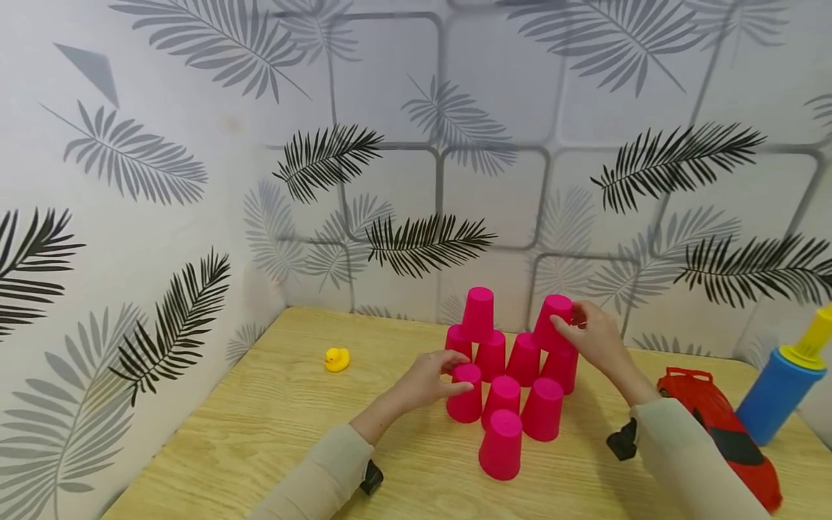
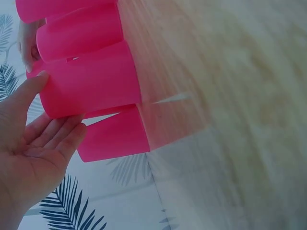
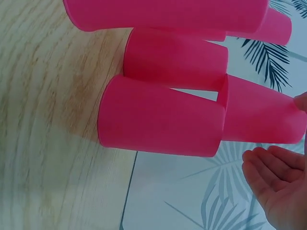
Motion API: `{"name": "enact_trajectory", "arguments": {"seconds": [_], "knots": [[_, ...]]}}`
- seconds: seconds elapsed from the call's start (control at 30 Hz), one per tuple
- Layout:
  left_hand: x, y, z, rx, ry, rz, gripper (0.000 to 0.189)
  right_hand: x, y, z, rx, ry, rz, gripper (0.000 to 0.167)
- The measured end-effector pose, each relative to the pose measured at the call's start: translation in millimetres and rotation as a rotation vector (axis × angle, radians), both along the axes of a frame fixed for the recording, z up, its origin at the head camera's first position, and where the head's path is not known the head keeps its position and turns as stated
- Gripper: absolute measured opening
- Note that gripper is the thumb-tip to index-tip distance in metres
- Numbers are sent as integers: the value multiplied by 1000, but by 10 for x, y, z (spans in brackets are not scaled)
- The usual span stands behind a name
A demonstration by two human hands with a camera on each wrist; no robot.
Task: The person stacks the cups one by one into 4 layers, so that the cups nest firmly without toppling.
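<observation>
Ten pink cups [image 1: 502, 397] stand upside down toward the far side of the wooden table [image 1: 273, 440], near the wall [image 1: 390, 188]. At the back, four stand in a row with two more raised on them: the upper left cup [image 1: 478, 316] at one end and the upper right cup [image 1: 549, 331] at the other, each straddling a pair. I'd judge the work as partway: the second level has a gap at its middle, there is no third level, and the four nearer cups, including the frontmost cup [image 1: 500, 446], are all at table level. The left hand [image 1: 425, 379] pinches the front-left cup [image 1: 464, 404] between thumb and fingers, its rim down on the wood. The right hand [image 1: 596, 336] is cupped about the upper right cup, thumb against its side, other fingers apart from it in the wrist view. The nearer cups crowd the way to the back row, so a careless sleeve could topple one, I'd guess. A red toy car [image 1: 731, 440] lies beside the right forearm, a blue-and-yellow toy [image 1: 776, 393] just beyond it, while a yellow duck [image 1: 336, 360] sits well apart, out of the way.
</observation>
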State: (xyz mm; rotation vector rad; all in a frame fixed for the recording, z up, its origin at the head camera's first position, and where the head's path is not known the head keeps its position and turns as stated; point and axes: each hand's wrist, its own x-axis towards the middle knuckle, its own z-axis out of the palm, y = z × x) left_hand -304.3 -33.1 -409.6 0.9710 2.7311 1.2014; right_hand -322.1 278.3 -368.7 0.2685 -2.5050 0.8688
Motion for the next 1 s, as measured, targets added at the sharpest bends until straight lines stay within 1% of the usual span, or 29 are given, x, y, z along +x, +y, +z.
{"name": "enact_trajectory", "arguments": {"seconds": [0.1,0.2,0.33,0.43,0.6,0.67,0.73,0.87,1.0], "knots": [[-16,36,4,-27,16,-19,44,107,83,-11,-59,11,-26,50],[-31,46,22,-50,33,-20,44,230,153,-57,-99,69,-54,46],[-26,6,66,-70,42,-1,44,402,195,-153,-90,155,-49,36],[-6,-43,137,-55,44,0,44,540,197,-222,-59,161,-13,33],[33,-90,324,9,49,22,44,708,190,-330,14,125,55,34],[42,-111,428,42,60,38,45,720,158,-366,28,114,90,35],[48,-115,534,81,90,39,45,728,126,-393,45,94,116,37],[42,-85,719,161,156,24,46,749,51,-442,61,4,149,44],[15,-22,871,220,190,20,49,758,-28,-491,76,-88,173,50]]}}
